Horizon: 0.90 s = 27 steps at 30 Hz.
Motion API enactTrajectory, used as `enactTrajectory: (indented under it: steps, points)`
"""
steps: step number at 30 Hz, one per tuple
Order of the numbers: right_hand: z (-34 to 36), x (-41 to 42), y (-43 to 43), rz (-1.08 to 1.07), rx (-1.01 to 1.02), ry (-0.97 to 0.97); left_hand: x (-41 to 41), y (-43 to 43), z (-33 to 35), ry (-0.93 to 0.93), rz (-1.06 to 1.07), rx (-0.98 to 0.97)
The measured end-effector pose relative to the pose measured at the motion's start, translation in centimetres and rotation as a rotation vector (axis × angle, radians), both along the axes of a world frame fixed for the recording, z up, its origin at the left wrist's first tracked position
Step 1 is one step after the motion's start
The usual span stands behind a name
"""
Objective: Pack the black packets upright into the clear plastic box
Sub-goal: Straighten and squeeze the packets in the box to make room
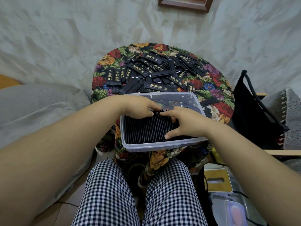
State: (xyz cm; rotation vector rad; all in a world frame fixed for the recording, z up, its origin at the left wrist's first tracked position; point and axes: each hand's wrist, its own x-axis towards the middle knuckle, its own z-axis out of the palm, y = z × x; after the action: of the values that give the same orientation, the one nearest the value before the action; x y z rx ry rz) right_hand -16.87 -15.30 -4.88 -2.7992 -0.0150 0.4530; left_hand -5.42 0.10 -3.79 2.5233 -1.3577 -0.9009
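Observation:
The clear plastic box (128, 145) sits at the near edge of a small table covered in floral cloth (218, 88). A dense row of black packets standing upright (146, 128) fills the box's near part. My left hand (138, 106) and my right hand (184, 121) meet over the far end of that row. Both pinch a few upright packets (160, 112) between fingertips and thumbs, and the right thumb rests on the row's near end. Beyond the box lies a loose heap of black packets (156, 72) with gold print.
A black bag (254, 111) hangs at the table's right. Low on the right stand a yellow tissue box (216, 180) and clear containers (234, 209). A grey cushion (32, 105) lies at the left. My checked trouser legs (138, 193) are under the box.

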Motion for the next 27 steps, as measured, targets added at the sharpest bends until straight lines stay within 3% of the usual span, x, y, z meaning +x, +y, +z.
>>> enactTrajectory:
  steps: [3, 7, 9, 13, 27]
  points:
    - [0.8, -0.9, -0.9, -0.041, 0.031, -0.091, 0.0, 0.0, -0.3, -0.021, -0.006, -0.001]
    - [1.0, -3.1, -2.4, -0.112, -0.045, -0.457, 0.3, 0.0, 0.0, 0.033, -0.019, 0.025]
    - [0.4, -3.8, -2.8, -0.177, -0.032, -0.533, 0.4, -0.1, 0.1, 0.057, -0.008, 0.0]
    - [-0.3, -4.3, -2.7, -0.359, 0.104, -0.455, 0.0, -0.5, -0.4, 0.078, -0.021, -0.005]
    - [-2.0, -3.8, -2.9, -0.658, 0.524, -0.436, -0.1, -2.2, -0.9, 0.229, 0.002, -0.039]
